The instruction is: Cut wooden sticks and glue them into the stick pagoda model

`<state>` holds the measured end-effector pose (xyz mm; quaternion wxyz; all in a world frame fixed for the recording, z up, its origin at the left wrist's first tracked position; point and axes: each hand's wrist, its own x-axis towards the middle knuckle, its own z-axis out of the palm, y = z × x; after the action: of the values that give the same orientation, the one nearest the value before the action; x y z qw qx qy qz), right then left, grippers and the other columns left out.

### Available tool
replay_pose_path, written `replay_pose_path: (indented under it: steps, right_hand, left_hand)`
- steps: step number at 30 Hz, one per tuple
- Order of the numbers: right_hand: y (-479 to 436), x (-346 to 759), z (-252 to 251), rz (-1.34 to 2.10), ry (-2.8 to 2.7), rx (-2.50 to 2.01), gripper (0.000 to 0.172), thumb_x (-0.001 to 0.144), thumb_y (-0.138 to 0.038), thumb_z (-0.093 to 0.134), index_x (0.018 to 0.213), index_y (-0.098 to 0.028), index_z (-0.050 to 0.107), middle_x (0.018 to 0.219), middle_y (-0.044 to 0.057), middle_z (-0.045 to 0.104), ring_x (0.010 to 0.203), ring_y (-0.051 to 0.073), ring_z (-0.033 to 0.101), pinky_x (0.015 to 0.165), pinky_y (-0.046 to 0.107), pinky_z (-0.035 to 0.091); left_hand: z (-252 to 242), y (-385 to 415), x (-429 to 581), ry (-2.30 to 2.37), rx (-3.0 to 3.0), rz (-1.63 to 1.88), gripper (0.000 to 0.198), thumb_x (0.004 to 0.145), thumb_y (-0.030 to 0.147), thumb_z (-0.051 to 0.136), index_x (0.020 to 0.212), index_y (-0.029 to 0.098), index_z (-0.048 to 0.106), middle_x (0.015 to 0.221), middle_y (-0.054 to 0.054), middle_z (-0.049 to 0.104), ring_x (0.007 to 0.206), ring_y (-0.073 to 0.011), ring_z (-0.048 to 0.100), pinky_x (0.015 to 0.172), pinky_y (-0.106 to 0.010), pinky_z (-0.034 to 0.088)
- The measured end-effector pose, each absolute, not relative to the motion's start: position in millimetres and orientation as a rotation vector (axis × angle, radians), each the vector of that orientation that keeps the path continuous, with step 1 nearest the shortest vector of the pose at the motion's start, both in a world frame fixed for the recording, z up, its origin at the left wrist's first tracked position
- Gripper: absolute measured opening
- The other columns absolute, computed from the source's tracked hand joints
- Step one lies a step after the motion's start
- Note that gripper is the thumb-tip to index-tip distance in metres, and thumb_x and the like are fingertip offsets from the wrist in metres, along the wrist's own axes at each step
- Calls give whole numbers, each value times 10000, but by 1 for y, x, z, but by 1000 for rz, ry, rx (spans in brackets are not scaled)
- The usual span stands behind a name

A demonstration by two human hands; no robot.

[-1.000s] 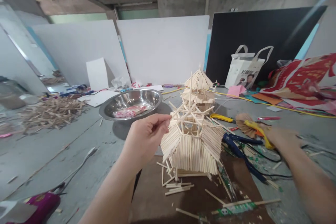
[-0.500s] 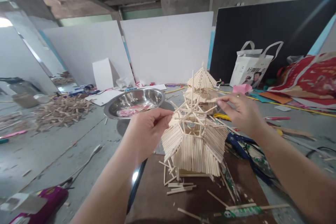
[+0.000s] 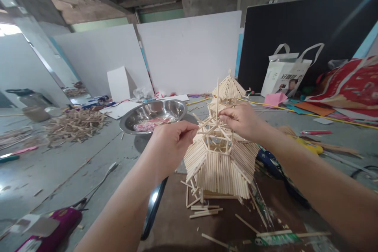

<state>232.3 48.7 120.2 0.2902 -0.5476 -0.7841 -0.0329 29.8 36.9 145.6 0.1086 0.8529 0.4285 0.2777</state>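
In front of me a small pavilion model of thin wooden sticks (image 3: 218,173) stands on a brown board (image 3: 171,220), with a sloped stick roof and an open frame on top. One upright stick rises from the centre of that frame. My left hand (image 3: 169,141) pinches at the frame's left side, fingertips closed at a stick end. My right hand (image 3: 242,120) is at the upper right of the frame, thumb and finger closed close to the upright stick; what lies between them is hidden. Behind stands a second stick model (image 3: 229,86) with a pointed roof, partly covered by my right hand.
A metal bowl (image 3: 126,124) with plastic-wrapped items sits left of the model. Farther left lies a pile of wooden sticks (image 3: 78,126). A purple glue gun (image 3: 56,228) rests at lower left. Loose sticks (image 3: 205,210) lie before the model. A white bag (image 3: 283,75) stands at back right.
My right hand has moved left and inward, from the frame's right side to near the upright stick. My left hand stays at the left side of the frame.
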Motion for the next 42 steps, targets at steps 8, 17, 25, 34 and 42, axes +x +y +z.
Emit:
replay_pose_path:
  steps: [8, 17, 25, 34, 42]
  right_hand:
    - [50, 232, 120, -35, -2120, -1462, 238, 796, -231, 403, 773, -179, 634, 720, 19, 645, 661, 122, 525, 649, 262, 301]
    - [50, 232, 121, -8, -2130, -1413, 232, 793, -229, 400, 718, -175, 613, 673, 20, 628, 640, 120, 523, 619, 249, 310]
    - [50, 233, 120, 25, -2121, -1382, 232, 786, -223, 401, 742, -173, 623, 682, 31, 632, 629, 125, 525, 600, 249, 327]
    - [50, 231, 120, 57, -2107, -1376, 229, 784, -210, 407, 751, -164, 628, 672, 30, 623, 608, 115, 509, 582, 244, 321]
    - [49, 231, 121, 70, -2099, -1372, 216, 779, -202, 415, 721, -163, 620, 649, 24, 609, 594, 112, 503, 562, 241, 321]
  left_hand:
    - [144, 38, 31, 1234, 2510, 796, 228, 757, 214, 408, 789, 167, 628, 582, 5, 556, 528, -84, 468, 505, -216, 371]
    - [143, 36, 29, 1220, 2584, 799, 229, 761, 209, 399, 784, 167, 623, 433, 42, 486, 468, -77, 440, 509, -216, 372]
    - [143, 37, 30, 1235, 2621, 769, 233, 758, 201, 393, 782, 178, 623, 411, 50, 463, 437, -76, 418, 494, -216, 361]
    - [143, 37, 30, 1244, 2620, 758, 235, 761, 208, 392, 774, 176, 624, 411, 54, 474, 451, -74, 423, 566, -237, 390]
    - [143, 37, 31, 1256, 2634, 756, 251, 772, 235, 387, 792, 174, 630, 397, 47, 480, 452, -85, 445, 539, -238, 388]
